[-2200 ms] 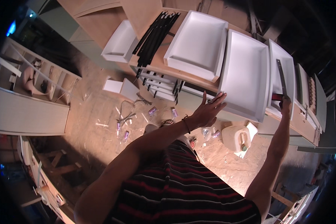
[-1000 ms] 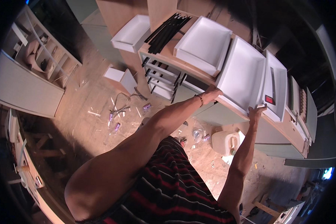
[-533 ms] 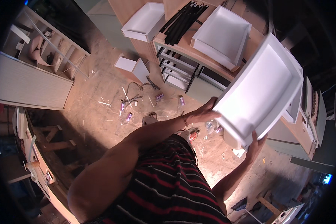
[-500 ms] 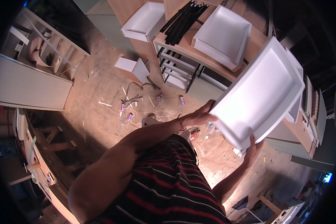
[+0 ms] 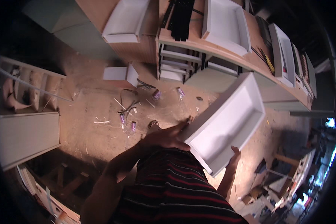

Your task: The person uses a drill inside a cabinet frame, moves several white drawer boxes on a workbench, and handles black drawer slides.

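Observation:
A white drawer [image 5: 227,127], a shallow open-topped box, is tilted in front of my body with its inside facing up toward me. My left hand [image 5: 168,138] grips its near left corner, the thumb along the edge and the other fingers against the outer side. On the opposite side my right hand [image 5: 232,158] holds the near right wall; the thumb tip shows above the rim, and most of its fingers are hidden beneath. The drawer is clear of the wooden workbench [image 5: 194,43] beyond it.
On the bench lie black drawer slides [image 5: 182,20], another white drawer [image 5: 226,28], a yellow-handled tool [image 5: 268,64] and a further white drawer [image 5: 283,56]. A white-faced box [image 5: 115,73], black strips and purple packets [image 5: 133,126] litter the floor. A pale cabinet [image 5: 28,134] stands at left.
Both hands have brought the drawer down and closer to my body, away from the bench. My view has turned, so the bench and floor appear shifted.

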{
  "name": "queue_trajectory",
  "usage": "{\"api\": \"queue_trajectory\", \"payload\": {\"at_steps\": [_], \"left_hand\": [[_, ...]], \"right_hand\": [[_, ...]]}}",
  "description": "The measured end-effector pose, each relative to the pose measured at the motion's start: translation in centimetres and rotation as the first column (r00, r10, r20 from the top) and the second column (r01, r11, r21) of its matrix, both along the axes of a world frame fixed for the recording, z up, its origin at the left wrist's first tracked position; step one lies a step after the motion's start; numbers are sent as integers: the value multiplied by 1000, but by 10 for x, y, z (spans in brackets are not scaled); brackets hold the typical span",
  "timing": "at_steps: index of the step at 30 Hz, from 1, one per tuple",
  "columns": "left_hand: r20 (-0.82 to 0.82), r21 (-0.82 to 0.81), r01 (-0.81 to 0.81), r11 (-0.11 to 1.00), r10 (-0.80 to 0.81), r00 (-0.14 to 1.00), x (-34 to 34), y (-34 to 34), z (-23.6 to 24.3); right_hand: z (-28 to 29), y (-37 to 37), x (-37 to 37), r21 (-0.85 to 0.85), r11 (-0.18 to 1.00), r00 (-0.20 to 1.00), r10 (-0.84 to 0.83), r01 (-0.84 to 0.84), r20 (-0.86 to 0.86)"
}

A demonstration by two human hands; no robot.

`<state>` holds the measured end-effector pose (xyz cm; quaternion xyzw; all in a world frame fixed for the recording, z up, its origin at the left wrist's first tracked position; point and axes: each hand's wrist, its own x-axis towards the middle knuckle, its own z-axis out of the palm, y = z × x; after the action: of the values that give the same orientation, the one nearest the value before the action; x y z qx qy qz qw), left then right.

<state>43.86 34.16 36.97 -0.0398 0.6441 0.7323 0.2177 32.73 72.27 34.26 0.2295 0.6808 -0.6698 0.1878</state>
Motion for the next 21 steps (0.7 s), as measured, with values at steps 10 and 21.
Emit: {"api": "queue_trajectory", "payload": {"at_steps": [10,21], "left_hand": [[-598,-487,-241,839,-119,793,18,-86,44],[-722,-601,-198,774,-421,549,20,-164,79]], "right_hand": [[3,-53,69,-441,887,843,336,-133,421],[5,-122,29,-529,486,389,874,-695,292]]}}
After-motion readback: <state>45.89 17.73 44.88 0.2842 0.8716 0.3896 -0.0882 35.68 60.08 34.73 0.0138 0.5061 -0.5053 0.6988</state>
